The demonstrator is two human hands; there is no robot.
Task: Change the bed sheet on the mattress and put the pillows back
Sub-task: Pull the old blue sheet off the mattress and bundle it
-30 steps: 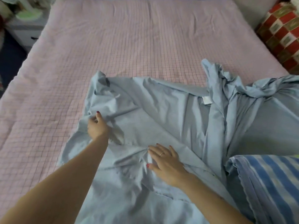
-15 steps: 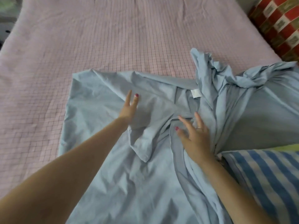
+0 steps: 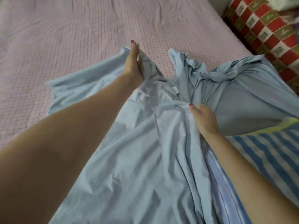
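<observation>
A crumpled light blue bed sheet [image 3: 132, 159] lies over the near half of the pink checked mattress [image 3: 80, 38]. My left hand [image 3: 131, 65] reaches forward and grips a raised fold of the sheet near its far edge. My right hand [image 3: 204, 120] grips a bunch of the sheet at its middle, fingers curled into the fabric. A small white label [image 3: 176, 90] shows on the sheet between the two hands. Part of the sheet is heaped in folds [image 3: 202, 68] to the right.
A blue and white striped cloth [image 3: 267, 151] with a yellow-green edge lies at the near right, partly under the sheet. A red, white and olive checked cushion or blanket [image 3: 262, 23] sits off the bed's far right side.
My left hand moved forward and now lifts a fold of the sheet instead of lying flat on it. My right hand closed on the sheet's middle. The view shifted closer.
</observation>
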